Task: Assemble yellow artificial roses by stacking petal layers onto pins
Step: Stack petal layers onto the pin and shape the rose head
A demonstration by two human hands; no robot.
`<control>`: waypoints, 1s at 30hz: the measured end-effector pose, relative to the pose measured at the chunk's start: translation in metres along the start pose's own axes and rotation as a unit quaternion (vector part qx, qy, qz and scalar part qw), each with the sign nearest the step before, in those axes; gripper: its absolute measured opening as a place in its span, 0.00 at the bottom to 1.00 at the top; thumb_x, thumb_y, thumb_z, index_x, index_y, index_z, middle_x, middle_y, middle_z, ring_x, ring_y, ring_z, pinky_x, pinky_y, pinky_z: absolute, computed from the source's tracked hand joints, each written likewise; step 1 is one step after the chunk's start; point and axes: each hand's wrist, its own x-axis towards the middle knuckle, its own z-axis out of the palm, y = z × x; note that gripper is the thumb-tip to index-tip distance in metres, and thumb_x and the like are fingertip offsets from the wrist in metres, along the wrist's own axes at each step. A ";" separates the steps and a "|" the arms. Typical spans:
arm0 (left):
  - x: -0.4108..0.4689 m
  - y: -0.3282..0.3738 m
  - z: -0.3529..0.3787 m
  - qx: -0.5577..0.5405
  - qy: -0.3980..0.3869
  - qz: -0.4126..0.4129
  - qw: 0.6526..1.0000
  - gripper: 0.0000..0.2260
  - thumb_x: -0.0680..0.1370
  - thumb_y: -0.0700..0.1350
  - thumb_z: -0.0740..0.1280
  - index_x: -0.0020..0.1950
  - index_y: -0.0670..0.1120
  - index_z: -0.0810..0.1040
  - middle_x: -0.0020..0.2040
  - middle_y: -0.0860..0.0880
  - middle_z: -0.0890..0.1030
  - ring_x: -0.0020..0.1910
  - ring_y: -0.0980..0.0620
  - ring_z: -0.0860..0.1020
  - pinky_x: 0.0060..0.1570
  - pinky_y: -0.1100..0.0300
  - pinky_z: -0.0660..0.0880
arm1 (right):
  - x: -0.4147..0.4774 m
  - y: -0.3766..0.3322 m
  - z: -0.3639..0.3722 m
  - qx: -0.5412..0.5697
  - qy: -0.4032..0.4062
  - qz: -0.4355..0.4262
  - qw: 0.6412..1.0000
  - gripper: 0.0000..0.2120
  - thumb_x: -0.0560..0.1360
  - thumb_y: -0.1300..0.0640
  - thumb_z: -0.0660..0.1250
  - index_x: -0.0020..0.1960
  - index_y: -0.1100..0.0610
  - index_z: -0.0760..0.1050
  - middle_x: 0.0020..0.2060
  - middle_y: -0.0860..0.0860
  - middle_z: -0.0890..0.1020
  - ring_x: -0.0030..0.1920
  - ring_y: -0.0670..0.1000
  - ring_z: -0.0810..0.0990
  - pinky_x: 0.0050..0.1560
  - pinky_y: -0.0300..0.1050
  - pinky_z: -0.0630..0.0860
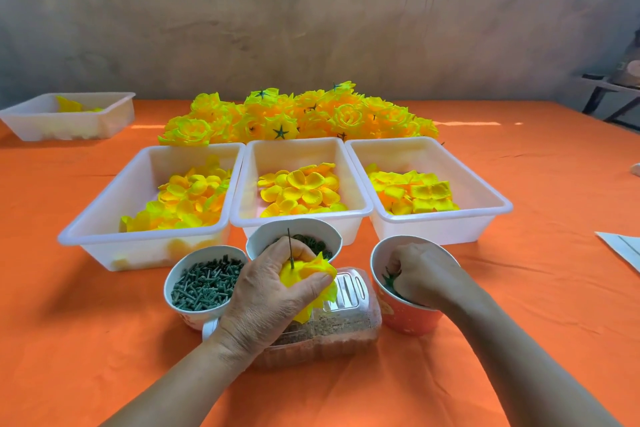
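My left hand point(273, 291) grips a half-built rose point(311, 276), its yellow petal layers bunched in my fingers. The thin pin point(290, 250) stands up out of them, above a clear plastic box point(346, 308) near me. My right hand point(419, 274) reaches into the orange cup point(405, 315) on the right, fingers curled among green pieces; I cannot tell whether they hold one. Beyond, three white trays point(294, 152) of loose petals sit side by side on the orange tabletop point(104, 340), with finished roses point(298, 114) piled behind them.
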 end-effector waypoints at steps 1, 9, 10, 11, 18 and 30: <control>0.000 -0.001 0.000 0.004 0.001 0.005 1.000 0.17 0.62 0.65 0.72 0.45 0.59 0.77 0.39 0.55 0.81 0.38 0.48 0.82 0.38 0.42 0.81 | 0.000 0.001 0.000 -0.009 -0.005 -0.003 1.000 0.10 0.68 0.52 0.62 0.46 0.48 0.80 0.44 0.47 0.82 0.44 0.51 0.76 0.41 0.39 0.67; 0.006 -0.001 0.004 0.018 0.005 0.030 0.999 0.18 0.62 0.67 0.70 0.46 0.60 0.77 0.39 0.56 0.81 0.39 0.52 0.81 0.38 0.47 0.80 | 0.000 0.005 -0.002 0.025 0.046 0.016 0.999 0.10 0.69 0.52 0.65 0.31 0.49 0.67 0.32 0.44 0.72 0.39 0.49 0.71 0.30 0.40 0.60; 0.006 -0.001 0.004 0.021 0.005 0.033 0.999 0.18 0.62 0.66 0.70 0.46 0.60 0.77 0.39 0.57 0.80 0.39 0.53 0.80 0.39 0.50 0.80 | -0.001 0.005 -0.003 0.042 0.056 0.021 0.997 0.11 0.68 0.52 0.66 0.31 0.49 0.66 0.31 0.43 0.71 0.37 0.48 0.70 0.29 0.39 0.59; 0.007 -0.001 0.003 0.024 0.006 0.035 0.999 0.17 0.62 0.66 0.69 0.46 0.60 0.77 0.39 0.58 0.80 0.39 0.55 0.80 0.39 0.52 0.79 | -0.003 0.003 -0.006 0.058 0.064 0.025 0.996 0.12 0.68 0.52 0.66 0.31 0.48 0.65 0.31 0.42 0.70 0.36 0.47 0.69 0.29 0.39 0.58; 0.005 -0.003 0.002 0.032 0.008 0.033 0.999 0.18 0.61 0.68 0.68 0.46 0.62 0.76 0.42 0.61 0.80 0.39 0.57 0.80 0.39 0.53 0.80 | -0.009 -0.001 -0.016 0.169 0.120 0.050 0.977 0.08 0.67 0.57 0.67 0.34 0.55 0.67 0.28 0.48 0.75 0.34 0.51 0.72 0.31 0.43 0.65; 0.008 -0.003 0.003 0.062 0.000 0.047 0.997 0.16 0.63 0.68 0.67 0.46 0.63 0.75 0.43 0.65 0.78 0.41 0.62 0.77 0.35 0.71 0.70 | -0.036 -0.060 -0.068 0.585 0.106 -0.053 0.802 0.06 0.73 0.67 0.70 0.39 0.60 0.76 0.31 0.59 0.83 0.30 0.56 0.82 0.31 0.42 0.77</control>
